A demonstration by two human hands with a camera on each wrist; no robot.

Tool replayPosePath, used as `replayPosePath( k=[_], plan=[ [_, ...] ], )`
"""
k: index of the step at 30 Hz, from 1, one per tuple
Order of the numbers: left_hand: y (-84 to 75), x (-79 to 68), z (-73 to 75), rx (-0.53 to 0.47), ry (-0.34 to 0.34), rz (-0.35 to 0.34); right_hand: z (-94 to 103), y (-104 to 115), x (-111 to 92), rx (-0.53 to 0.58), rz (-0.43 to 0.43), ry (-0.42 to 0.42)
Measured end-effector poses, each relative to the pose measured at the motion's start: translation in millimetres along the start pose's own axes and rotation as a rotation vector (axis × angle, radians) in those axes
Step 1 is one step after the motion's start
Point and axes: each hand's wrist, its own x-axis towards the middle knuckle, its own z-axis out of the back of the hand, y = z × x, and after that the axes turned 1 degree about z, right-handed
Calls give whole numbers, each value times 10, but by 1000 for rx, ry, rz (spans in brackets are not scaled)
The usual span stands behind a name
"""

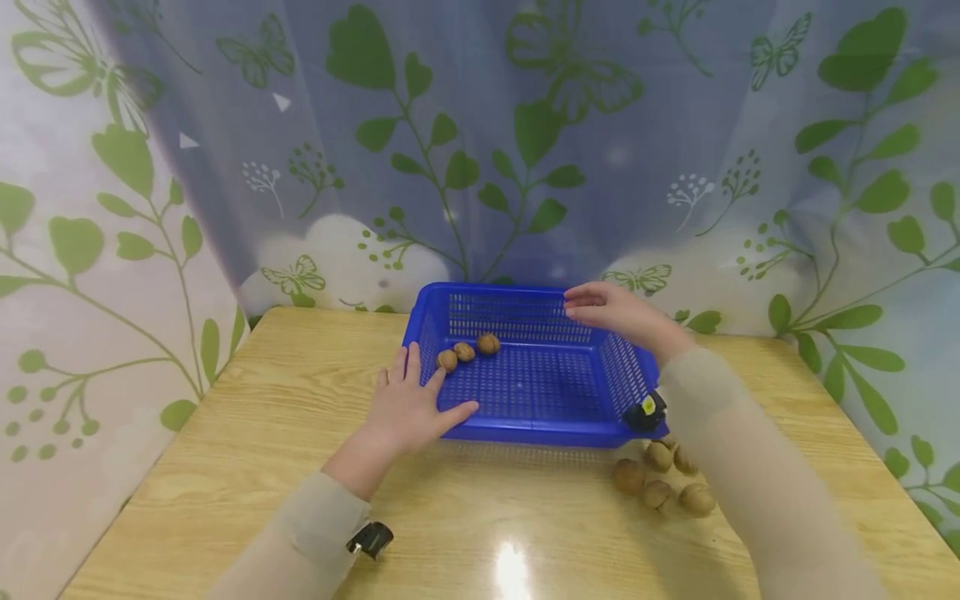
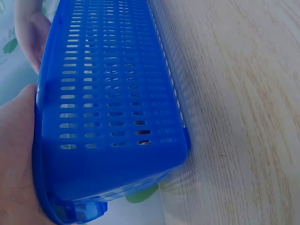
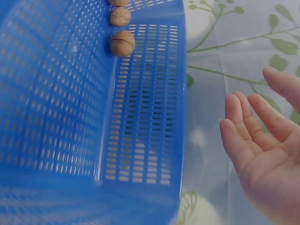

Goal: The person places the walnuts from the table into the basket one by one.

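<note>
A blue plastic basket (image 1: 558, 429) with slotted walls stands on the table. Three walnuts (image 1: 488, 343) lie inside it along the left and back. My left hand (image 1: 408, 412) rests on the front left corner of the rim, fingers straight and spread. In the left wrist view, part of that hand (image 2: 16, 154) lies against the outside of the rim. Above the back right part of the basket hovers my right hand (image 1: 618, 312), its fingers extended and nothing in it. The right wrist view shows its palm (image 3: 272, 164) bare, beside the basket's rim.
Several walnuts (image 1: 657, 495) are grouped on the wooden table (image 1: 465, 517) in front of the basket's right corner, partly behind my right sleeve. A patterned curtain (image 1: 480, 167) with leaves and butterflies hangs behind the table.
</note>
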Motion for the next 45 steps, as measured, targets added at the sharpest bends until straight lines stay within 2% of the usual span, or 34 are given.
replayPosePath(
  k=[6, 12, 21, 28, 36, 41, 45],
  plan=[
    [-28, 1, 9, -6, -7, -2, 138, -109, -436, 12, -11, -15],
    [-4, 19, -32, -4, -12, 0, 154, -182, -773, 19, -8, -44],
    [-12, 21, -36, -9, -2, 0, 134, -328, -1112, -20, 6, -94],
    [6, 29, -50, -17, -7, -4, 197, -553, -1360, -16, 21, -135],
    [8, 22, -41, -22, -3, -5, 182, -847, -1613, -78, -45, -157],
    [4, 21, -33, -18, -3, -6, 105, -1117, -1745, -68, -127, -175],
    [-2, 27, -38, -14, 1, -9, 40, -1335, -1817, -52, -143, -171]
  ],
)
